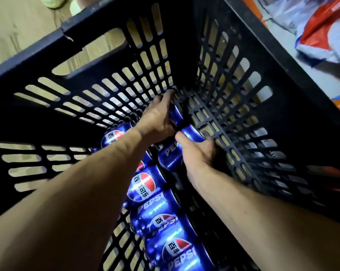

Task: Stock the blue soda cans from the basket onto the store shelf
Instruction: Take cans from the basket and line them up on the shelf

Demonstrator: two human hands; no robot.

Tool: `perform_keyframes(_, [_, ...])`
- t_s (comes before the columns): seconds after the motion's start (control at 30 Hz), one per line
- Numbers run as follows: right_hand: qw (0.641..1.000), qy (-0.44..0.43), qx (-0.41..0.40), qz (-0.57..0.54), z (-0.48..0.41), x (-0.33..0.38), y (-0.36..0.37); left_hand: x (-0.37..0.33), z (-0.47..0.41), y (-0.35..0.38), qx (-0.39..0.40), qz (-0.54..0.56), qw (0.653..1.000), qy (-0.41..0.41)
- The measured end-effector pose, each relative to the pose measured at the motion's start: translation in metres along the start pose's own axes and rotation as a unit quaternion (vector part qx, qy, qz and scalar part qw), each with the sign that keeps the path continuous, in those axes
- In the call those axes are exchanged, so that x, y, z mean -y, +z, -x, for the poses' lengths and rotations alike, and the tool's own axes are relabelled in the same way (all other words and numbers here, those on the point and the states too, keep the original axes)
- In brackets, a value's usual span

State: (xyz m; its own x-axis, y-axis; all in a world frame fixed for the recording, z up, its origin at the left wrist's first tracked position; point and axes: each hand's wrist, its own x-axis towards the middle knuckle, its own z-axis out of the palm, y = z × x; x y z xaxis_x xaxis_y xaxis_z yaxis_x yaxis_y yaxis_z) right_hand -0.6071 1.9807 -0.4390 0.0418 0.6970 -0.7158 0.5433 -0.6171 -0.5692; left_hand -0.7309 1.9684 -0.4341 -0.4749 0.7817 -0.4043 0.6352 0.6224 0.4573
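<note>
Deep in the basket (243,26), left hand (157,122) and right hand (198,153) are each closing around a can (175,114); lifting straight up avoids snagging.

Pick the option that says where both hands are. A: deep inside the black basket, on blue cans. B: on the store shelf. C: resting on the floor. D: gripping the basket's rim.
A: the left hand and right hand each close around a blue can near the basket bottom.
</note>
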Motion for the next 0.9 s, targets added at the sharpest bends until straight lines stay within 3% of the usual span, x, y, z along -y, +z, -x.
perform_keyframes(0.1, [0.998, -0.001, 0.011, -0.067, 0.000, -0.013, 0.000, -0.007, 0.013, 0.000, -0.013, 0.063, 0.998, 0.004])
perform_keyframes(0.27, [0.993, -0.073, 0.067, -0.061, 0.020, -0.012, -0.025, -0.023, 0.046, -0.004, -0.038, 0.195, 0.979, -0.039])
perform_keyframes(0.43, [0.973, -0.168, 0.155, -0.032, 0.047, -0.003, -0.069, -0.055, 0.091, -0.021, -0.029, 0.369, 0.921, -0.117])
perform_keyframes(0.7, [0.957, -0.223, 0.183, 0.043, 0.123, 0.040, -0.140, -0.096, 0.181, -0.078, -0.039, 0.355, 0.920, -0.162])
perform_keyframes(0.9, [0.932, -0.286, 0.211, 0.071, 0.209, 0.105, -0.221, -0.168, 0.253, -0.167, -0.067, 0.371, 0.917, -0.131])
